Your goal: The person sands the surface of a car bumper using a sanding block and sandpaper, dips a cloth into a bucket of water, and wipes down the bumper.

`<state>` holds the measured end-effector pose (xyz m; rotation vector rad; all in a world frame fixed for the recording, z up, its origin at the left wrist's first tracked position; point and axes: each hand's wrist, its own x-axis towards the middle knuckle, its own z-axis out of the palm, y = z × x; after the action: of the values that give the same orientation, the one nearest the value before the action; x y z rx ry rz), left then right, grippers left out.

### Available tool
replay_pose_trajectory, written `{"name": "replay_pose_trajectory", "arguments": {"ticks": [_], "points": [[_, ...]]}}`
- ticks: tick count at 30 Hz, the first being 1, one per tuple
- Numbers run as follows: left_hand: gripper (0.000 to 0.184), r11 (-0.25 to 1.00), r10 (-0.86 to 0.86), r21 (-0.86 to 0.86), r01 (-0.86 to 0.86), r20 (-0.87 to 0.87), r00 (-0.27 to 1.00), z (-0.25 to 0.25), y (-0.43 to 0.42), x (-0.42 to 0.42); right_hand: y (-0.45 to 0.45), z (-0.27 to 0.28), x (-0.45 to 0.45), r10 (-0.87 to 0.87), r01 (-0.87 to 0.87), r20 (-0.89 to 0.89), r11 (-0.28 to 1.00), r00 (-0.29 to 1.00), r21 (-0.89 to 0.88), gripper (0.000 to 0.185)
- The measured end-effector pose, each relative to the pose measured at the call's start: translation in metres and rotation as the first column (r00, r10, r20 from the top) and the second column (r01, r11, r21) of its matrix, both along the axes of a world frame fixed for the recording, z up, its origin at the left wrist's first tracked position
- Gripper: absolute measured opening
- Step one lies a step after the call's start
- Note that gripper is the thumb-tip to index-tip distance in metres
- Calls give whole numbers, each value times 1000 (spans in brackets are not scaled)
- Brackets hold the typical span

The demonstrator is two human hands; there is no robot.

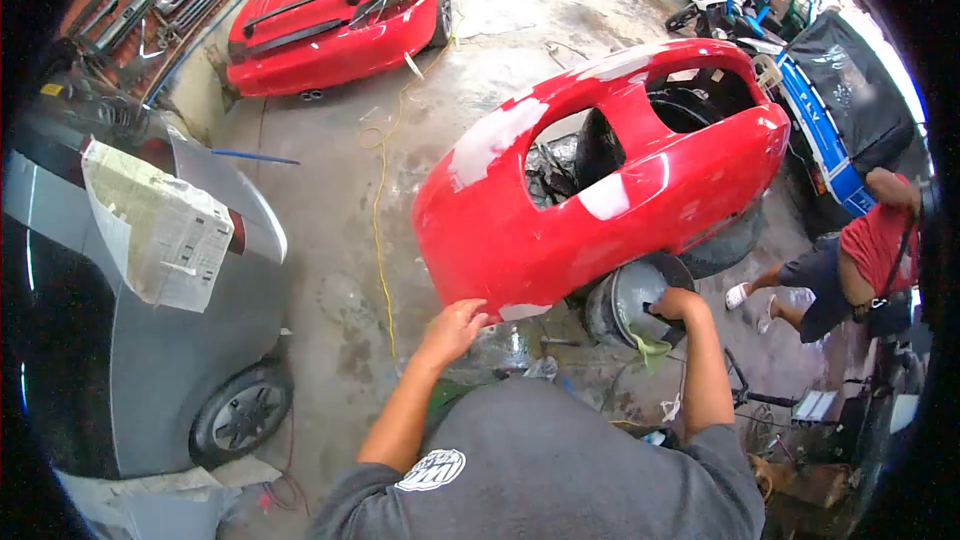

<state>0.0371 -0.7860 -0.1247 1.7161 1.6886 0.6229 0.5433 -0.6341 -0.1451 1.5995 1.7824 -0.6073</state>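
Note:
A red car bumper (600, 200) with whitish sanded or filled patches lies raised in front of me. My left hand (455, 333) rests at its lower near edge, fingers stretched out and touching it. Over a grey bucket (612, 308) at the bumper's right near side, my right hand (683, 304) is closed on a small black object (655, 310); its exact kind is unclear. A light green cloth (652, 348) hangs at the bucket's rim, below that hand.
A grey car (215, 340) with paper masking (165, 225) stands at left. A red car (335, 25) is parked behind. A yellow cord (380, 230) runs along the floor. At right, another person (850, 260) stands near a blue-and-black vehicle (825, 130).

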Motion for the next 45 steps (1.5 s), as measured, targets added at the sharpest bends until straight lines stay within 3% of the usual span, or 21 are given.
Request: {"name": "replay_pose_trajectory", "arguments": {"ticks": [1, 4, 7, 11, 14, 15, 18, 20, 24, 25, 26, 28, 29, 30, 31, 32, 35, 39, 41, 44, 45], "points": [[40, 1000, 20, 1, -20, -8, 1000, -7, -4, -23, -4, 7, -2, 1, -2, 12, 1000, 1000, 17, 62], [40, 992, 81, -94, -78, 37, 996, -20, -31, -106, -28, 55, -34, -283, 276, 45, 955, 958, 110, 60], [40, 978, 134, -161, -134, -11, 991, -38, -59, -194, -51, 78, -53, -336, 318, 47, 921, 941, 223, 56], [41, 948, 182, -257, -189, -50, 982, -74, -106, -299, -100, 116, -85, -561, 583, -168, 744, 810, 327, 57], [40, 938, 184, -279, -205, -100, 978, -81, -113, -352, -158, 58, -55, -671, 722, -272, 610, 690, 328, 56], [39, 940, 175, -279, -195, -95, 980, -70, -110, -360, -179, 83, -94, -658, 797, -450, 508, 604, 326, 56], [40, 968, 90, -228, -102, -62, 994, -70, -74, -369, -217, 37, -67, -636, 759, -452, 363, 626, 540, 51], [40, 980, 8, -198, -6, 6, 1000, -73, -37, -361, -217, 58, -94, -604, 839, -604, 230, 520, 493, 43], [39, 957, -224, -134, 257, 222, 949, -19, 62, -283, -169, 55, -138, -131, 912, -903, 28, 408, 408, 38], [40, 934, -302, -114, 339, 256, 918, 1, 86, -257, -146, 70, -178, -1, 1000, -1000, 7, 22, 22, 38], [41, 900, -384, -91, 426, 294, 875, 34, 108, -230, -119, 95, -232, 140, 930, -920, 39, -366, -365, 38], [42, 827, -535, 20, 562, 336, 776, 67, 150, -180, -74, 124, -309, 127, 843, -852, 279, -507, -460, 51], [43, 786, -604, 105, 609, 337, 722, 74, 169, -160, -50, 116, -335, 131, 715, -723, 345, -679, -608, 57], [42, 792, -539, 12, 610, 483, 690, 85, 200, -138, -14, 117, -381, 75, 602, -664, 507, -744, -617, 62], [41, 799, -421, -86, 595, 627, 655, 94, 220, -117, 8, 106, -402, 65, 533, -573, 467, -817, -706, 63], [40, 788, -274, -189, 586, 745, 609, 100, 233, -107, 22, 105, -419, 45, 409, -479, 593, -877, -693, 63], [37, 709, -137, -255, 658, 865, 483, 95, 269, -110, 55, 99, -447, 78, 349, -390, 627, -918, -696, 62], [30, 681, -111, -237, 692, 902, 417, 119, 279, -116, 71, 102, -453, 72, 293, -333, 669, -940, -683, 62], [27, 684, -201, -218, 696, 861, 467, 127, 285, -117, 73, 102, -453, 69, 299, -341, 662, -937, -687, 56], [24, 720, -411, -120, 683, 720, 559, 118, 307, -118, 77, 84, -448, 227, 645, -610, 393, -759, -656, 44], [24, 730, -482, -70, 680, 653, 584, 113, 315, -118, 80, 86, -446, 315, 798, -741, 351, -593, -489, 34]]}}
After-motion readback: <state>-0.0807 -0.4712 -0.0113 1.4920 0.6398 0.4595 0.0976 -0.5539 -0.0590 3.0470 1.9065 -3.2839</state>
